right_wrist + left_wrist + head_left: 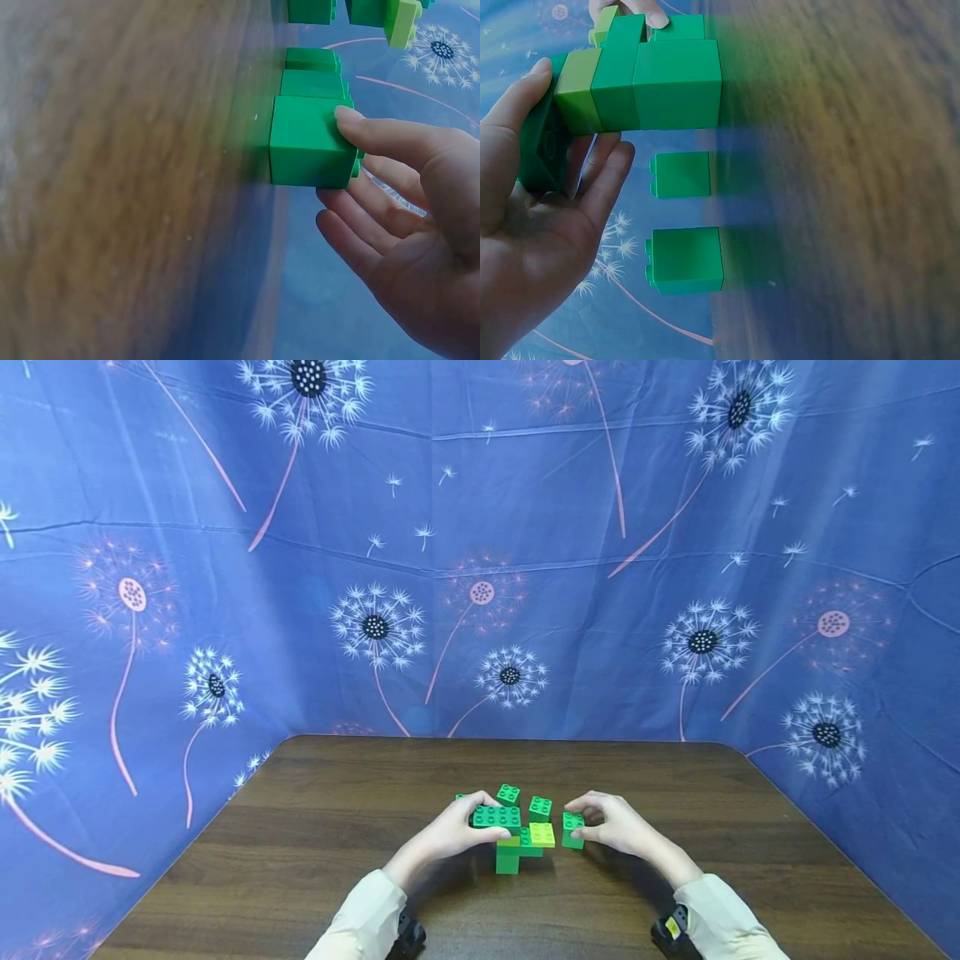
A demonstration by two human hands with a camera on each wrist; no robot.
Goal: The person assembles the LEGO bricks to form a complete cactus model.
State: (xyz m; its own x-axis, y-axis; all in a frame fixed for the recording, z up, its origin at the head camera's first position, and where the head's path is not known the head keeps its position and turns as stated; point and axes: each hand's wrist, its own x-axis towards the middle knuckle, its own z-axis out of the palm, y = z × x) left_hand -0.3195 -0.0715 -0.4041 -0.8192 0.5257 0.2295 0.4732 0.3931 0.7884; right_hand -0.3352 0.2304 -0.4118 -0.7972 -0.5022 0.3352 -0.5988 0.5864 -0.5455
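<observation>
My left hand [453,831] grips a long green brick [497,817] at the top of a stacked block build, thumb on the near side. Below it sit a lime brick [579,86], a green brick layer [531,852] and a green base block [507,863]. Another lime brick [542,835] is fixed on the right side of the build. To the right, my right hand [618,827] pinches a green block [573,831] that stands upright on the table, as the right wrist view shows. The thumb [356,124] presses one face; the other fingers lie behind.
Two loose green blocks, one farther back [508,794] and one nearer [540,808], stand behind the build. Another green block [460,797] shows partly behind my left hand. The brown wooden table [300,860] reaches a blue dandelion-patterned cloth [570,610].
</observation>
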